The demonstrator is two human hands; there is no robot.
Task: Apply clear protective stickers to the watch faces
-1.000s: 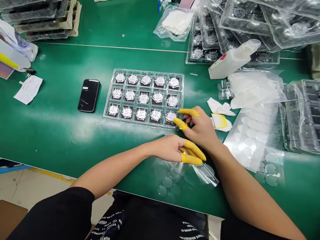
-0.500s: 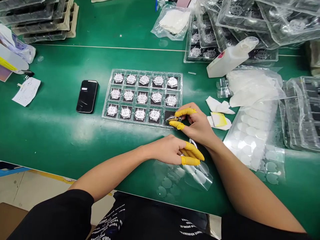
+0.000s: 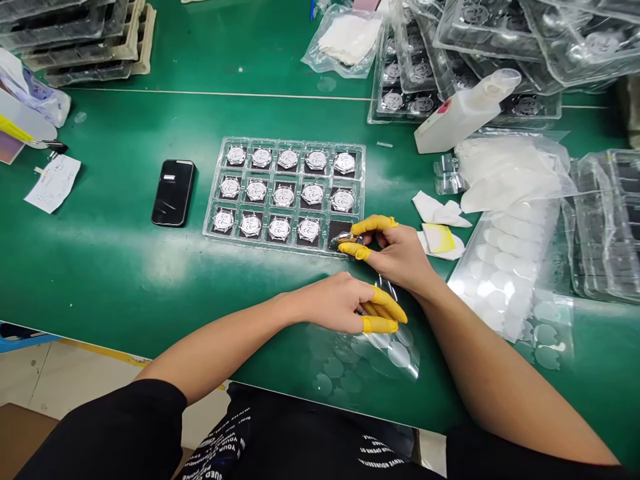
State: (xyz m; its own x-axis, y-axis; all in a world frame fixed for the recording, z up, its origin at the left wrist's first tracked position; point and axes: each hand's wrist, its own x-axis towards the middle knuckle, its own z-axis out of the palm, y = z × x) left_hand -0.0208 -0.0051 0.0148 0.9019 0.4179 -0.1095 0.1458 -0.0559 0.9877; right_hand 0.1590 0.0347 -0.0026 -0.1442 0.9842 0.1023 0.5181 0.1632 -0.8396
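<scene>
At the lower right compartment of a clear tray (image 3: 273,248), my right hand (image 3: 400,250) pinches a watch case (image 3: 344,240) between yellow-cotted thumb and forefinger. The case is tilted, partly in the compartment. Every other compartment of this tray holds a silver watch case, back side up, on a black base. Below and left of it, my left hand (image 3: 345,303), also in yellow finger cots, has its fingers drawn together around the curled edge of a clear film sheet (image 3: 400,355) with round stickers. Its fingertips hide the exact grip.
A black phone (image 3: 174,192) lies left of the tray. To the right are a white bottle (image 3: 463,117), paper scraps (image 3: 440,210) and sticker sheets (image 3: 505,267). Stacked trays (image 3: 600,227) stand at right, with more at the back right and dark trays (image 3: 90,40) at back left.
The right forefinger and hand have dropped slightly, with the watch case still held at the same compartment. The film sheet's lower corner has shifted a little left and down.
</scene>
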